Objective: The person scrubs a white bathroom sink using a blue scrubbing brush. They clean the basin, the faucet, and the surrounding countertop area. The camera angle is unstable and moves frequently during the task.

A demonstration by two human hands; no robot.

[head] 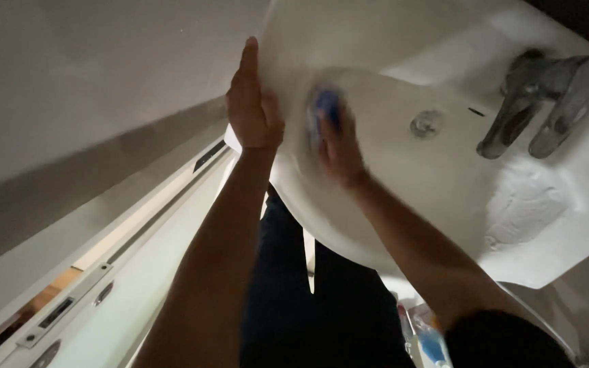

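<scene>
A white washbasin (pixel 376 41) fills the upper right of the head view, seen at a steep tilt. My left hand (pixel 252 102) lies flat with its palm on the basin's rim at the left side, holding nothing. My right hand (pixel 341 146) is inside the bowl, blurred, with its fingers closed on a blue sponge (pixel 325 109) that presses against the basin wall. The drain (pixel 425 124) sits in the bowl to the right of that hand. A chrome tap (pixel 547 102) stands at the far edge of the basin.
A patch of white foam (pixel 523 204) lies on the basin's flat ledge near the tap. A white door with a metal latch plate (pixel 69 307) runs along the lower left. Bottles (pixel 424 337) stand on the floor under the basin, beside my dark trousers (pixel 308 313).
</scene>
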